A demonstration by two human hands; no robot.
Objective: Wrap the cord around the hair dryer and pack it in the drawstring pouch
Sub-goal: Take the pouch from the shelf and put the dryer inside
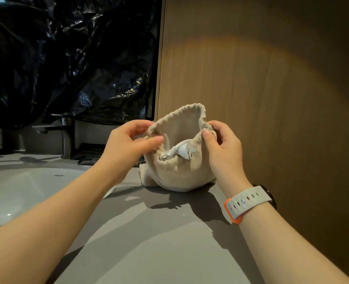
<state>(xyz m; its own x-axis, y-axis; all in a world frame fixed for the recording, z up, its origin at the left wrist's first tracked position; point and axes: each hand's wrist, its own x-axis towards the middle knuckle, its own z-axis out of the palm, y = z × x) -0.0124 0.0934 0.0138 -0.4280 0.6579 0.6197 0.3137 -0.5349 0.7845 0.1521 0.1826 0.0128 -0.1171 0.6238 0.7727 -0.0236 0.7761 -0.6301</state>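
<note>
A tall wooden panel (272,99) rises behind and to the right of the right hand (224,152). Crumpled black plastic sheeting (67,58) fills the space above and behind the left hand (126,146). Below both hands spreads the grey tabletop (149,242). A white sink basin (16,191) is sunk into it under the left forearm, and a metal faucet (65,136) stands just left of the left hand.

Between the two hands sits the beige drawstring pouch (179,175). Its bottom rests on the tabletop and its mouth stands open towards the camera. The left hand pinches the gathered rim on its own side, thumb and fingers curled onto the cloth. The right hand grips the opposite rim, with the thumb pressed on the near edge and the fingers behind it.

A pale watch strap (247,201) with an orange edge circles the right wrist.

Inside the pouch, low between the thumbs, lie a white plug (187,150) and a bend of white cord (169,153). The dryer body itself cannot be made out beneath them.
</note>
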